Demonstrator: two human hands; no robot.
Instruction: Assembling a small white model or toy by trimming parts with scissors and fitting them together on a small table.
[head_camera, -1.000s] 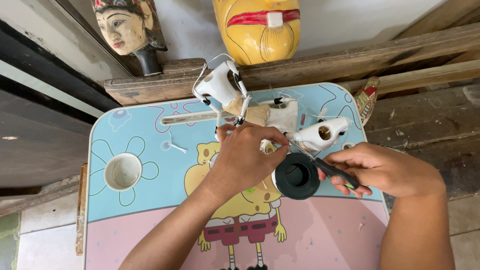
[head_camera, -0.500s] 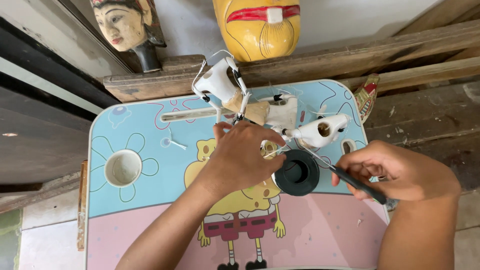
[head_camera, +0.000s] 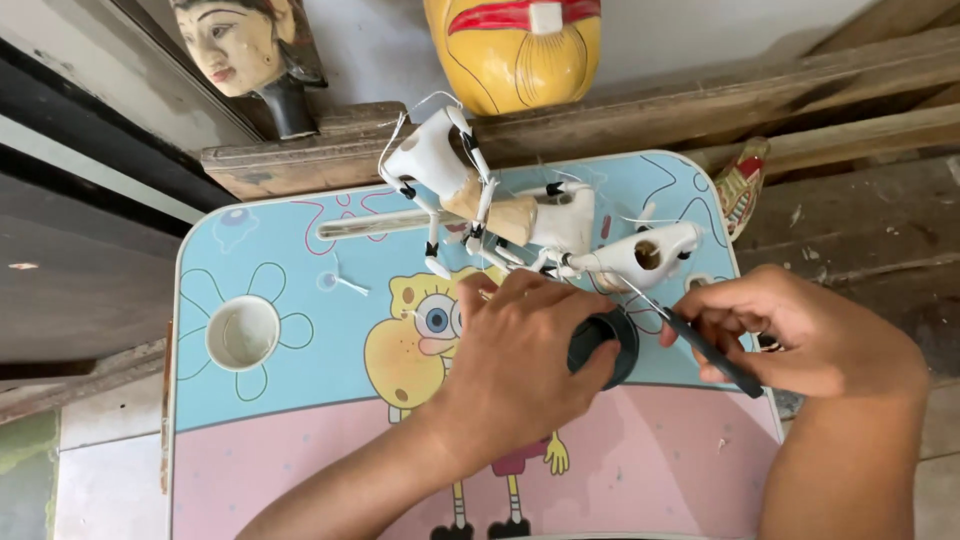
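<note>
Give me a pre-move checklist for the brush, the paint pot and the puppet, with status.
1. Left hand steadying the black pot: ok.
2. Right hand gripping the thin brush: ok.
3. Brush tip on the white puppet piece: cannot tell, too fine.
4. Puppet lying flat on the cartoon table: ok.
5. Paint level in pot: cannot tell, hidden by fingers.
6. Table's cup hole away from both hands: ok.

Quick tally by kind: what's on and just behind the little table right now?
Carved heads at the back: 2, a pale face and a yellow mask
White puppet pieces with strings: 1 cluster
Black pots: 1, under the left hand
Brushes: 1, in the right hand
Cup holes in the table: 1
Total: 6
</note>
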